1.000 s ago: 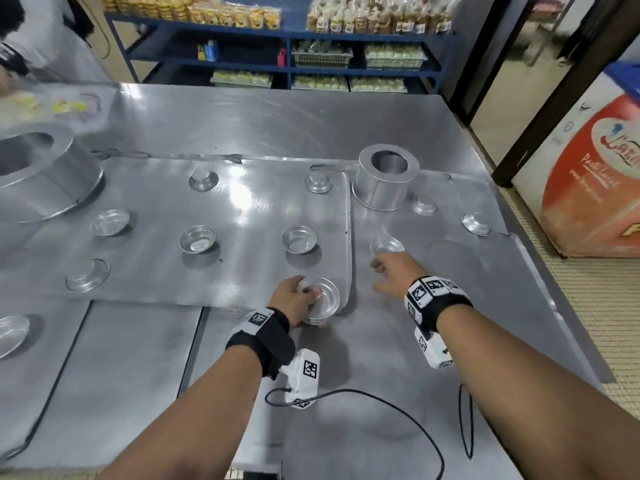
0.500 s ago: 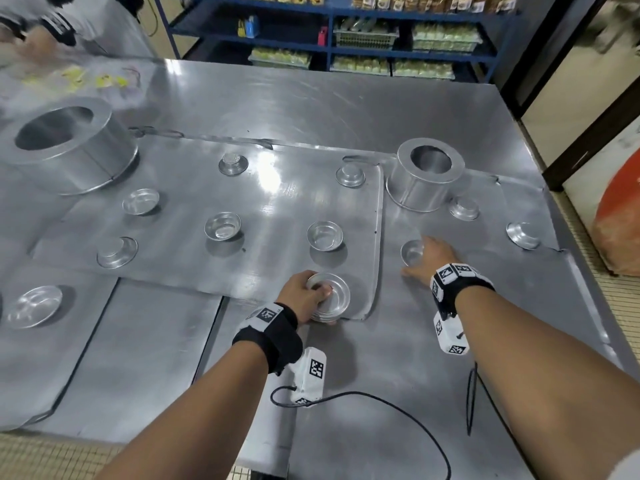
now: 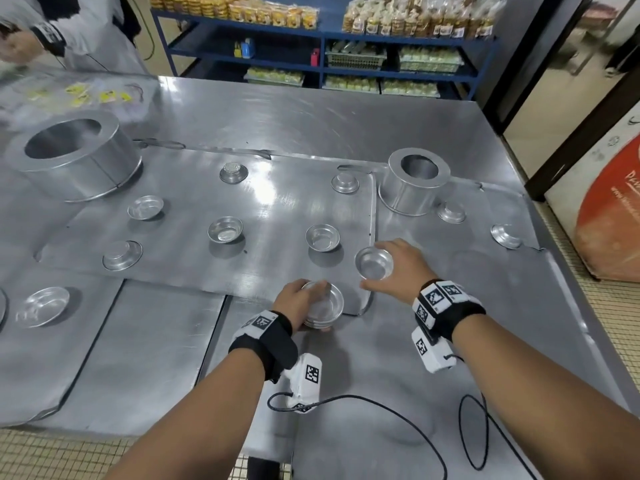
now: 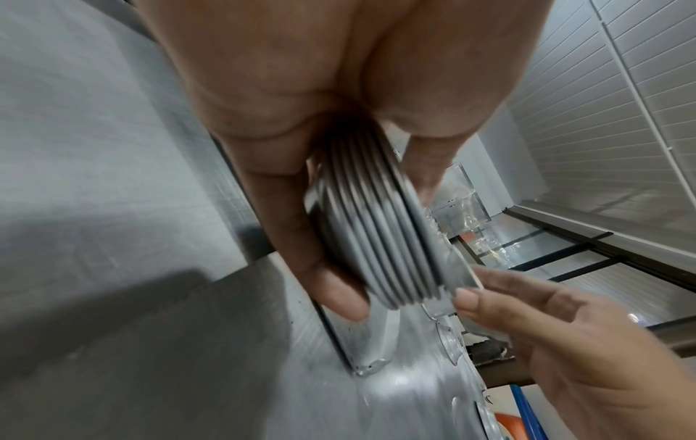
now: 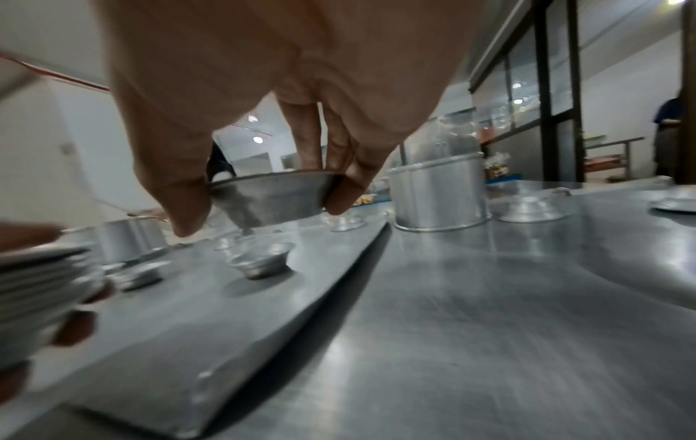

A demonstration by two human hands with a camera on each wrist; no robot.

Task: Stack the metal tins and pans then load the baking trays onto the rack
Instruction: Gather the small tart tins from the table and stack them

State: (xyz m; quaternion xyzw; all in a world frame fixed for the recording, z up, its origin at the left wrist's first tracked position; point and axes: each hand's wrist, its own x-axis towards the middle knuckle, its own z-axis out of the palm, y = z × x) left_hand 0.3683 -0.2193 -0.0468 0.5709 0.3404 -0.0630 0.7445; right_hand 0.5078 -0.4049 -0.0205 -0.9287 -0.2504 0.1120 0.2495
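My left hand point(image 3: 299, 303) grips a stack of several nested small metal tins point(image 3: 323, 306) at the near corner of a flat baking tray point(image 3: 277, 209); the stacked rims point(image 4: 380, 238) show between thumb and fingers in the left wrist view. My right hand point(image 3: 398, 268) pinches one small round tin point(image 3: 374, 263) by its rim, lifted above the table just right of the stack. That tin point(image 5: 271, 199) hangs between thumb and fingertips. More small tins point(image 3: 322, 237) point(image 3: 225, 229) point(image 3: 145, 207) lie scattered on the tray, some upside down.
A tall ring pan point(image 3: 414, 181) stands behind my right hand, with small tins point(image 3: 451, 212) point(image 3: 506, 236) beside it. A larger ring pan point(image 3: 74, 157) sits far left. Another flat tray point(image 3: 104, 341) lies front left. A blue shelf point(image 3: 322, 39) and another person's sleeve point(image 3: 86, 26) are behind the table.
My right hand has picked a small tin up off the table and carried it left toward the stack. The left hand stays on the stack.
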